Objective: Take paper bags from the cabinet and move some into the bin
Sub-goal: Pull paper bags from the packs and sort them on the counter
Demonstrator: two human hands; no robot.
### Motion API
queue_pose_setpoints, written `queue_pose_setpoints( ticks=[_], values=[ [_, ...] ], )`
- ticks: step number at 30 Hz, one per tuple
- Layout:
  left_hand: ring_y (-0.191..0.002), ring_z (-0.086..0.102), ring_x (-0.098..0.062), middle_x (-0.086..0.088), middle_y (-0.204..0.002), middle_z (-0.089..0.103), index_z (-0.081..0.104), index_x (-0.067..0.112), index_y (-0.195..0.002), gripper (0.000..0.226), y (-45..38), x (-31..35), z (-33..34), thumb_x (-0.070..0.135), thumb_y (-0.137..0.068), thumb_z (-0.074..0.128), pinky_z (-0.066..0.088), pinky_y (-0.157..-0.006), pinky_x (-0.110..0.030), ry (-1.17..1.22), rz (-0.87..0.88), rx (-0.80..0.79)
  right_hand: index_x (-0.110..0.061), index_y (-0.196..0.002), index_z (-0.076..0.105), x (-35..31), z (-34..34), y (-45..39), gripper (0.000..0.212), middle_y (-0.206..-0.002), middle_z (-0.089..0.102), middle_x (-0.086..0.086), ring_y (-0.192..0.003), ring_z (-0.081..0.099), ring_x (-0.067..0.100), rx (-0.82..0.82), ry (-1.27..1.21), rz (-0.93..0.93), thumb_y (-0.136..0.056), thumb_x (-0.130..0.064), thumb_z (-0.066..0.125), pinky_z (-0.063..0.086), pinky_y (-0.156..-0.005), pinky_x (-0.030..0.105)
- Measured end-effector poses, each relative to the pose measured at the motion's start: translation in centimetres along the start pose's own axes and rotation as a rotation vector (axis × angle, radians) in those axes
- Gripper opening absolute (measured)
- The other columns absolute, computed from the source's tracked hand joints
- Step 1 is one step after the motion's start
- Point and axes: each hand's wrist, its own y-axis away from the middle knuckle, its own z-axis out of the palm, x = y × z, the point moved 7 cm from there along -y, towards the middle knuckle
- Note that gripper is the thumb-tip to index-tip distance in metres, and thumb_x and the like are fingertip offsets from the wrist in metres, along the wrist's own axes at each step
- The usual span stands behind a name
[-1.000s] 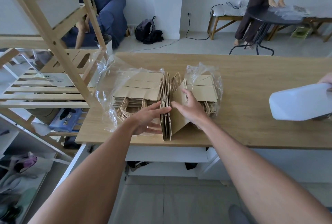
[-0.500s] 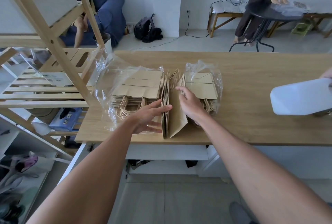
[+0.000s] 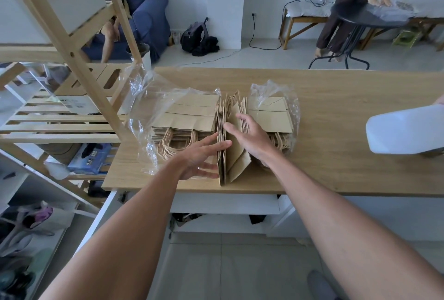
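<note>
A bundle of flat brown paper bags [image 3: 234, 155] stands on edge near the front of the wooden table [image 3: 348, 146]. My left hand [image 3: 201, 155] presses flat against the bundle's left side, fingers spread. My right hand [image 3: 252, 138] rests on its right side, with the thumb across the outermost bag, which leans away from the others. One stack of paper bags [image 3: 189, 119] lies flat in clear plastic wrap to the left. A smaller wrapped stack [image 3: 271, 114] lies to the right, partly behind my right hand.
A white bin [image 3: 406, 131] is held at the table's right edge by another person's hand [image 3: 440, 100]. A wooden slatted shelf unit [image 3: 60, 64] stands at the left. Another person stands at a round black table [image 3: 367, 15] at the back right. Someone sits by a blue armchair [image 3: 144, 11].
My right hand has slid farther along the bundle's right side and the outer bag leans away more. The left hand stays pressed on the left side. The white bin shifted slightly.
</note>
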Motion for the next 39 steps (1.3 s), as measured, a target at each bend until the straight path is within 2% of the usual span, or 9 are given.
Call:
queue_pose_setpoints(
  ticks=[6,10,13,16,21,25,30,35,39],
  values=[
    [-0.120,0.064,-0.041,-0.001,-0.166,0.036,0.026,0.046,-0.161,0.105,0.3,-0.2,-0.1,0.059,-0.075,0.086,0.062,-0.092,-0.054,-0.008,0.007,0.016,-0.037,-0.158,0.035,0.5,-0.2,-0.4,0.059,-0.167,0.034,-0.007,-0.152,0.035,0.018,0.023,-0.027,0.015,-0.101,-0.037,0.051,0.029,-0.111,0.033],
    [-0.117,0.066,-0.040,0.000,-0.167,0.035,0.025,0.047,-0.161,0.104,0.4,0.1,0.1,0.059,-0.076,0.084,0.062,-0.092,-0.052,-0.028,0.015,0.014,-0.038,-0.155,0.042,0.1,-0.1,-0.4,0.049,-0.158,0.050,-0.001,-0.119,0.064,0.015,0.005,0.035,-0.007,-0.106,-0.035,0.046,0.044,-0.090,0.022],
    [-0.117,0.066,-0.039,-0.001,-0.166,0.036,0.025,0.047,-0.161,0.104,0.5,0.2,0.2,0.061,-0.076,0.084,0.062,-0.091,-0.051,-0.033,0.021,0.012,-0.036,-0.154,0.042,-0.2,0.3,-0.4,0.065,-0.163,0.041,-0.004,-0.146,0.042,0.018,-0.023,0.049,-0.003,-0.095,-0.055,0.062,0.035,-0.109,0.033],
    [-0.112,0.065,-0.036,-0.001,-0.164,0.037,0.025,0.045,-0.162,0.099,0.7,0.2,0.0,0.059,-0.080,0.080,0.061,-0.094,-0.052,-0.029,0.035,0.030,-0.033,-0.158,0.039,-0.1,0.0,-0.5,0.059,-0.162,0.044,-0.003,-0.147,0.043,0.023,0.005,0.032,-0.002,-0.101,-0.038,0.054,0.036,-0.107,0.033],
    [-0.110,0.064,-0.034,-0.001,-0.166,0.034,0.026,0.045,-0.162,0.096,0.7,0.2,0.0,0.059,-0.083,0.078,0.061,-0.095,-0.053,-0.032,0.047,0.043,-0.039,-0.155,0.043,-0.2,0.0,-0.3,0.047,-0.138,0.064,-0.001,-0.107,0.068,0.022,-0.011,0.052,-0.028,-0.109,-0.031,0.044,0.049,-0.091,0.032],
    [-0.114,0.064,-0.033,-0.001,-0.170,0.029,0.027,0.049,-0.160,0.098,0.5,0.2,0.1,0.067,-0.077,0.078,0.061,-0.095,-0.053,-0.056,0.054,0.025,-0.041,-0.152,0.043,-0.5,0.7,-0.3,0.064,-0.163,0.042,-0.009,-0.146,0.041,0.016,-0.036,0.063,-0.026,-0.093,-0.056,0.064,0.032,-0.104,0.030],
    [-0.107,0.062,-0.029,-0.001,-0.169,0.030,0.025,0.047,-0.161,0.093,0.7,0.0,-0.1,0.062,-0.084,0.075,0.061,-0.095,-0.053,-0.031,0.059,0.037,-0.040,-0.159,0.035,-0.3,-0.2,-0.6,0.053,-0.168,0.034,-0.004,-0.136,0.055,0.029,0.019,0.069,-0.015,-0.108,-0.028,0.041,0.045,-0.097,0.032],
    [-0.101,0.063,-0.024,-0.004,-0.170,0.027,0.025,0.048,-0.161,0.088,1.0,0.7,0.5,0.064,-0.086,0.069,0.062,-0.092,-0.050,-0.089,0.063,0.026,-0.041,-0.155,0.041,-1.0,0.8,-0.3,0.064,-0.163,0.041,-0.010,-0.146,0.043,0.017,-0.045,0.076,-0.031,-0.096,-0.055,0.062,0.033,-0.102,0.029],
    [-0.109,0.069,-0.031,-0.002,-0.170,0.028,0.022,0.046,-0.162,0.091,0.8,0.4,0.2,0.068,-0.085,0.066,0.062,-0.093,-0.051,-0.080,0.063,0.016,-0.040,-0.156,0.038,-0.3,0.5,-0.6,0.063,-0.143,0.058,-0.007,-0.131,0.056,0.017,-0.053,0.064,0.020,-0.096,-0.042,0.057,0.039,-0.104,0.030]
  ],
)
